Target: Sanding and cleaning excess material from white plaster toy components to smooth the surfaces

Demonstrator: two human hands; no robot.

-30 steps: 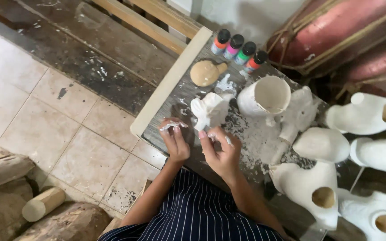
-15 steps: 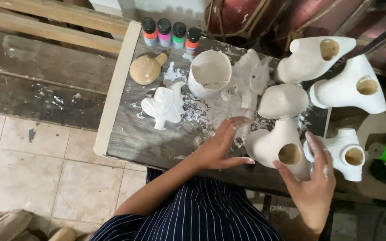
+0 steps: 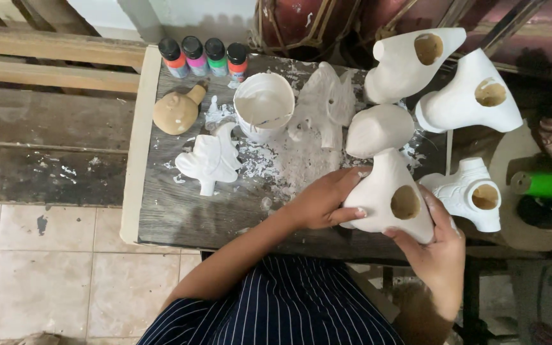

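Two bare hands are closed around one white, unglazed plaster figure with a round hole in its side [image 3: 388, 198], held at the near right edge of the paint-spattered grey wooden tabletop [image 3: 186, 211]. The left hand [image 3: 321, 203] is wrapped against the figure's left flank, thumb underneath; the right hand [image 3: 439, 249] cups it from the near right, fingers curled up over its lower end.

The hollow cast looks brittle, so it is best borne from beneath by both palms, with no pressure put on the thin rim of the hole, and kept clear of the similar white casts crowded just beyond it. Care is also called for near the white plastic cup of white paint [image 3: 264, 104], which could be tipped by a passing wrist.

Much is concealed. The underside of the figure and both palms are hidden, so the firmness of the hold cannot be judged. What the figure portrays is hard to make out. The right forearm is cut off at the frame's lower edge, and the red drum-like object [image 3: 301, 25] at the far side is only partly seen.
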